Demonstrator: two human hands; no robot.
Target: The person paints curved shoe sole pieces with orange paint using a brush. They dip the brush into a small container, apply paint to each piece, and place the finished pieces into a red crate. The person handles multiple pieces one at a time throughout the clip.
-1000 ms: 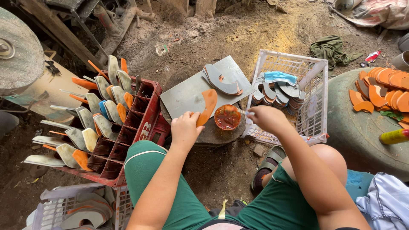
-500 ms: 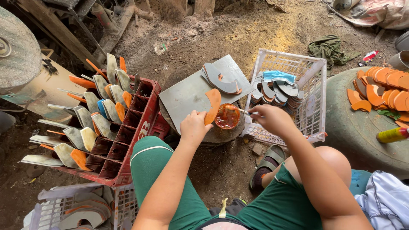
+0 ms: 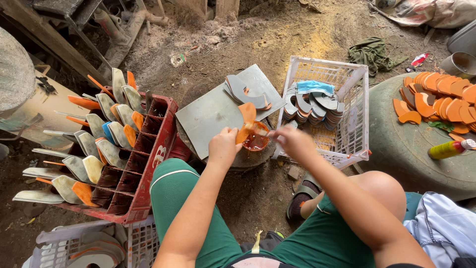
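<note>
A person sits low over a dirt floor, seen from above. The left hand (image 3: 224,147) is closed around the lower end of a curved orange-coated blade piece (image 3: 245,120), holding it tilted up over a small round bowl of orange paint (image 3: 256,140). The bowl sits at the near edge of a round stump top, beside a flat grey metal sheet (image 3: 213,111). The right hand (image 3: 296,142) is pinched shut on a thin brush (image 3: 261,133), mostly hidden, whose tip meets the piece just above the bowl.

To coat well, the piece seems best kept over the bowl so drips fall back in, with strokes running along the curve.

A red plastic crate (image 3: 148,164) at the left holds many grey and orange pieces upright in its compartments. A white plastic basket (image 3: 354,124) at the right holds stacked grey curved pieces.
</note>
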